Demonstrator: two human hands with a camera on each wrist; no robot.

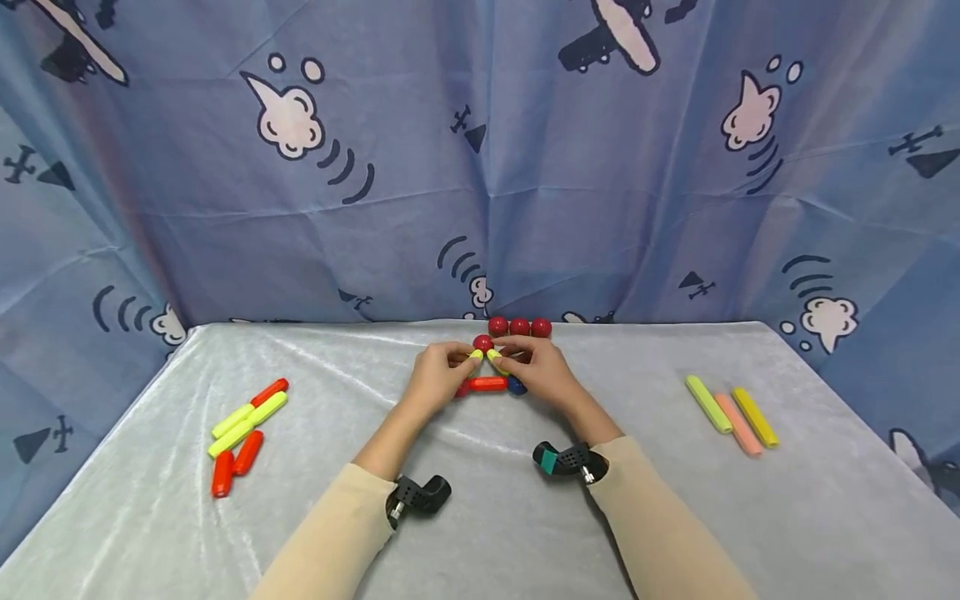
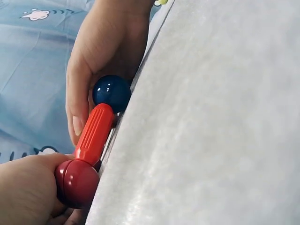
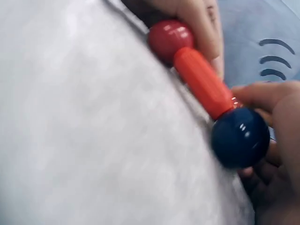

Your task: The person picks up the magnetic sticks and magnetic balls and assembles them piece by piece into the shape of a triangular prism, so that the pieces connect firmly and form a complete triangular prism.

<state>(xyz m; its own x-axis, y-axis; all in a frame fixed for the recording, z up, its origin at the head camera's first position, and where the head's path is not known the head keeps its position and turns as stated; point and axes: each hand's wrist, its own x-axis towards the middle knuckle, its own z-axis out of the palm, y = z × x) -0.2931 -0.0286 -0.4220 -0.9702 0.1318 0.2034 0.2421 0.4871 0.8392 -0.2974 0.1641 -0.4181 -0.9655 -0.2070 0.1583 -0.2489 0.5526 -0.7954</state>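
Observation:
A small triangle of sticks and balls stands upright on the grey cloth. Its base is an orange stick (image 1: pixel 488 383) (image 2: pixel 95 133) (image 3: pixel 202 80) joining a red ball (image 2: pixel 76 182) (image 3: pixel 170 38) and a blue ball (image 1: pixel 516 386) (image 2: pixel 111 93) (image 3: pixel 240 137). Two yellow sticks lean up to a red top ball (image 1: pixel 483 342). My left hand (image 1: pixel 467 358) pinches the left yellow stick (image 1: pixel 476 356). My right hand (image 1: pixel 506 360) pinches the right yellow stick (image 1: pixel 495 357). Both hands' lower fingers lie against the base balls.
Three red balls (image 1: pixel 519 327) sit in a row just behind the triangle. Several orange and yellow sticks (image 1: pixel 243 425) lie at the left of the table (image 1: pixel 480 517). A green, a pink and a yellow stick (image 1: pixel 731 414) lie at the right. A blue patterned curtain hangs behind.

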